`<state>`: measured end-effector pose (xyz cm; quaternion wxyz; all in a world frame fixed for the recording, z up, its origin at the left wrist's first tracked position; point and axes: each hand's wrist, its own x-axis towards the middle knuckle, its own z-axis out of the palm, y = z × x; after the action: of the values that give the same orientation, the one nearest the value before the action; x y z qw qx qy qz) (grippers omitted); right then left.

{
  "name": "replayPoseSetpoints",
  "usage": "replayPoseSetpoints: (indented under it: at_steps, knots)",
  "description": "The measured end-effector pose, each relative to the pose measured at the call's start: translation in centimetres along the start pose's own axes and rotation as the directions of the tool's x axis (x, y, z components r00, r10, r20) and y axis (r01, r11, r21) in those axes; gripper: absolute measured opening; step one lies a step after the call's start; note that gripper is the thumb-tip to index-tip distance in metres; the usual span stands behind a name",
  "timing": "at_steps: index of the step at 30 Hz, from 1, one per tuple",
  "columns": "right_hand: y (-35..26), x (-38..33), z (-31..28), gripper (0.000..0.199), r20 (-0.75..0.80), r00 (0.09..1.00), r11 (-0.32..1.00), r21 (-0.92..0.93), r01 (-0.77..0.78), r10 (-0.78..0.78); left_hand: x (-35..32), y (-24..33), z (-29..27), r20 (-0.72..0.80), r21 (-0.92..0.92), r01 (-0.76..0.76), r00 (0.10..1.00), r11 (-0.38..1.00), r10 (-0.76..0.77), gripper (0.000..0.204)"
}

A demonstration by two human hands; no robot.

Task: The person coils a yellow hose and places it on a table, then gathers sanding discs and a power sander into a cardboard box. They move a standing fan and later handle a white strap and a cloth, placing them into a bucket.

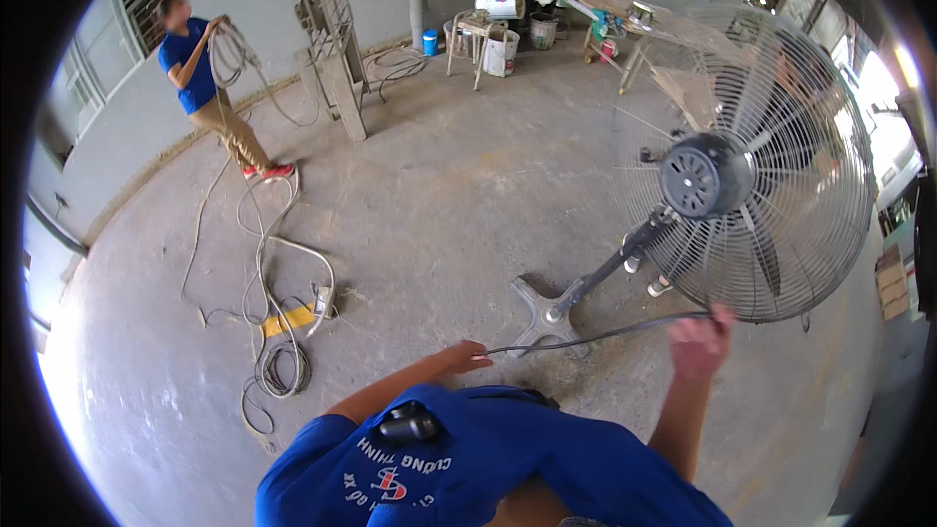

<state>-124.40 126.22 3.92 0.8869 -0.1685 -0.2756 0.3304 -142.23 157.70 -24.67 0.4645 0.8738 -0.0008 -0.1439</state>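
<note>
Both hands are engaged on one black power cable (595, 336), which runs taut between them in front of the wearer's chest. The left hand (467, 356) is closed around the cable's near end at the lower centre of the view. The right hand (701, 342) is raised and clenched on the cable further along, just below the lower rim of the fan guard. Beyond the right hand the cable cannot be followed; where it joins the fan is not visible.

The cable belongs, in my judgement, to the large pedestal fan (752, 176), which stands on its cross-shaped base (545, 312) on the concrete floor (439, 215), its pole tilted in this view (fisheye bending may exaggerate that).

Judged as cable gathering, sound practice would be:
- keep each loop the same length, letting the cable slide through the left hand rather than jerking it;
- avoid pulling sideways, since tension on the cable could tip the top-heavy fan;
- keep the right hand clear of the wire guard;
- let the cable lie in its natural twist to prevent kinks.

Elsewhere, a person (200, 78) at the far left coils a pale hose (268, 263), whose slack trails across the floor; two more people work at a cluttered surface (625, 10) by the far wall.
</note>
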Motion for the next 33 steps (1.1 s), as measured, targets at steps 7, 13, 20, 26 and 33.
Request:
replayPoseSetpoints:
  at_steps: [7, 13, 20, 26, 33]
  knots:
    - [7.9, -3.6, -0.5, 0.060, -0.655, 0.744, 0.977, -0.211, -0.008, -0.135, -3.8, 1.1, -7.6, -0.378, -0.279, 0.200, 0.876, 0.939, -0.299, 0.040]
    - [23.3, -3.5, 1.3, 0.053, -0.302, 0.942, 0.028, -0.951, -0.309, 0.144, -0.8, 21.4, -11.2, -0.433, -0.358, -0.762, 0.648, 0.540, 0.627, 0.022]
    - [24.3, -0.3, 0.9, 0.031, -0.162, 0.939, -0.094, -0.986, -0.140, 0.304, -3.3, 27.2, -15.9, -0.425, -0.404, -0.817, 0.566, 0.411, 0.706, 0.021]
    - [23.2, -3.8, 0.0, 0.016, -0.446, 0.830, 0.329, -0.770, -0.547, 0.336, -1.0, 25.2, -19.6, -0.360, -0.233, -0.790, 0.612, 0.567, 0.704, 0.018]
    - [20.0, -9.8, -1.8, 0.022, -0.606, 0.788, 0.299, -0.736, -0.607, 0.108, 3.5, 36.6, -19.7, 0.106, -0.407, -0.638, 0.678, 0.653, 0.728, 0.013]
